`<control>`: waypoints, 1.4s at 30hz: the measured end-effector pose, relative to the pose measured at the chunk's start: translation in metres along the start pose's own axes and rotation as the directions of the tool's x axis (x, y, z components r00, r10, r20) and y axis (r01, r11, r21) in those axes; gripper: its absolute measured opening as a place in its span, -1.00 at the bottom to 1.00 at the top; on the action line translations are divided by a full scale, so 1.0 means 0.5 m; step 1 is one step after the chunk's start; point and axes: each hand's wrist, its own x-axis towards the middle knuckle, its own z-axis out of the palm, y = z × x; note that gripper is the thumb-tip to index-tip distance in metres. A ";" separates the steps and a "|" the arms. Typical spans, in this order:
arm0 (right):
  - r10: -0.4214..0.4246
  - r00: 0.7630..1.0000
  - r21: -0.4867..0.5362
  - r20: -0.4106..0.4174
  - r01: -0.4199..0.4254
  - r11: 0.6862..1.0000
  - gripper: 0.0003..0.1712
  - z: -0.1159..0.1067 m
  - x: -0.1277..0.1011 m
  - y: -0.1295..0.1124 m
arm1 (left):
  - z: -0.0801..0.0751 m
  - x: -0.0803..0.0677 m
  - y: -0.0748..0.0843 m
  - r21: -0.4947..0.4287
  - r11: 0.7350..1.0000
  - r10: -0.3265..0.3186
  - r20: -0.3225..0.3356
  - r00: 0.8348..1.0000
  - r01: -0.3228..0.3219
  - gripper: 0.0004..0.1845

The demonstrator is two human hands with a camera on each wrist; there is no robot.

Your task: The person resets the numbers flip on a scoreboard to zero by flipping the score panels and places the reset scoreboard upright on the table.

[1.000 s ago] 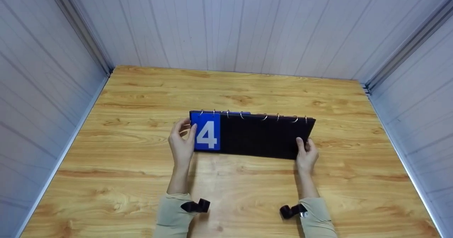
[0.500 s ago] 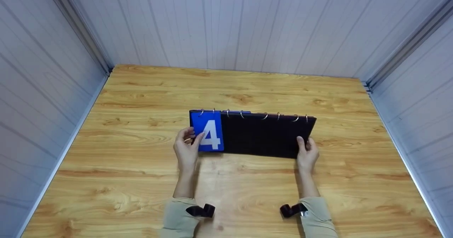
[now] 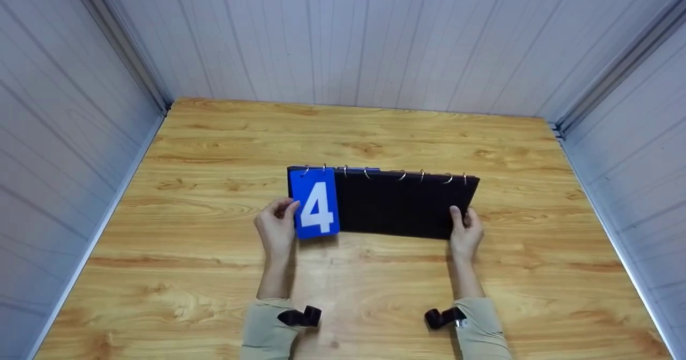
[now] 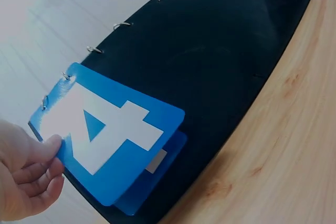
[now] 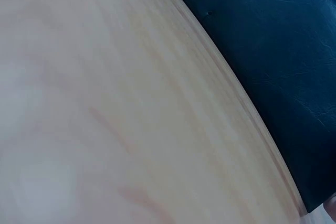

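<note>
A black ring-bound flip board (image 3: 396, 204) (image 4: 210, 66) (image 5: 273, 51) stands sloped on the wooden table (image 3: 214, 145). A blue card with a white 4 (image 3: 316, 203) (image 4: 105, 135) hangs from the rings at its left end, its lower edge lifted off the board; another blue card (image 4: 157, 179) lies beneath it. My left hand (image 3: 276, 226) (image 4: 26, 182) pinches the 4 card's left edge. My right hand (image 3: 465, 231) grips the board's lower right corner, thumb on its face. Metal rings (image 3: 402, 175) (image 4: 122, 24) line the top edge.
Grey panelled walls (image 3: 343, 38) close the table in on the left, back and right. Bare wood (image 5: 105, 103) stretches in front of the board and on both sides of it. Black wrist straps (image 3: 300, 316) sit on both beige sleeves.
My left hand has shifted from the board's left edge onto the 4 card and lifted its lower edge off the board. The right hand and the board have stayed still.
</note>
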 end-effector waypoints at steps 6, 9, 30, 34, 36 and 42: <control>0.019 1.000 0.017 -0.002 -0.019 1.000 -0.72 0.006 0.003 0.026 | -0.015 -0.008 0.011 0.087 0.994 0.070 -0.014 0.997 -0.068 -0.90; 0.007 1.000 0.012 -0.013 -0.007 1.000 -0.71 0.009 0.001 0.026 | -0.022 -0.011 0.017 0.105 0.990 0.095 -0.027 0.995 -0.092 -0.91; -0.021 1.000 0.035 -0.003 0.021 0.999 -0.74 0.005 -0.010 -0.019 | -0.080 0.004 0.066 -0.460 0.886 0.148 0.161 0.976 -0.059 -0.79; 0.000 1.000 0.004 -0.009 0.000 1.000 -0.68 0.007 -0.002 0.021 | -0.079 0.016 0.097 -0.499 0.863 0.165 0.142 0.976 -0.073 -0.82; 0.008 1.000 -0.013 -0.012 -0.008 1.000 -0.67 0.007 0.000 0.030 | -0.073 0.027 0.103 -0.497 0.859 0.203 0.113 0.973 -0.122 -0.85; -0.018 1.000 -0.026 -0.007 0.018 1.000 -0.64 0.006 -0.003 0.023 | -0.053 0.069 0.114 -0.447 0.861 0.298 0.063 0.952 -0.240 -0.92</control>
